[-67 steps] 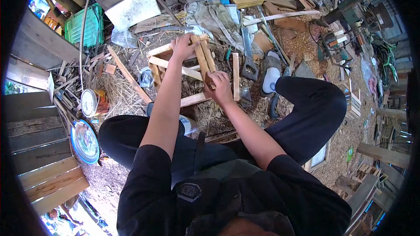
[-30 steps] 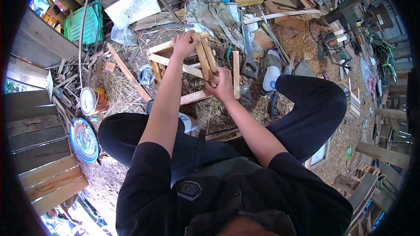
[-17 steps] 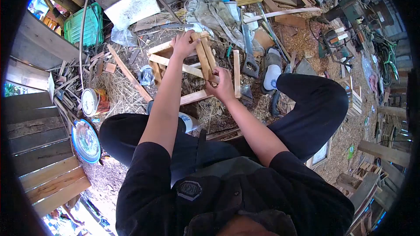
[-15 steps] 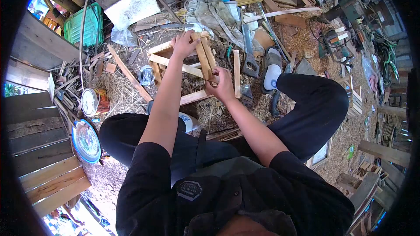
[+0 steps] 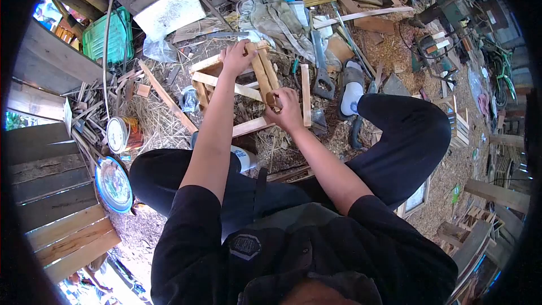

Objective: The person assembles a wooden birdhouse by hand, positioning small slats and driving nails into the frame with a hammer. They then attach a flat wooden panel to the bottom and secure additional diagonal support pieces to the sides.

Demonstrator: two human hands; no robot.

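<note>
A wooden frame (image 5: 247, 90) of pale strips lies on the littered ground in front of my legs. My left hand (image 5: 237, 59) grips the far end of a wooden piece (image 5: 262, 74) that lies across the frame. At the near end of this piece, my right hand (image 5: 286, 108) has its fingers curled round the wood. A second narrow strip runs alongside the piece. Just right of my right hand stands a separate pale strip (image 5: 306, 95), pointing away from me.
A handsaw (image 5: 323, 82) lies right of the frame, near my foot (image 5: 352, 91). Farther back are crumpled cloth (image 5: 274, 22) and a white board (image 5: 170, 12). A paint can (image 5: 117, 134) and a blue-rimmed basin (image 5: 113, 183) are at the left. Machinery (image 5: 451, 17) stands at the far right.
My right hand's fingers have shifted slightly at the near end of the wooden piece. My left hand keeps its hold, and the frame looks unmoved.
</note>
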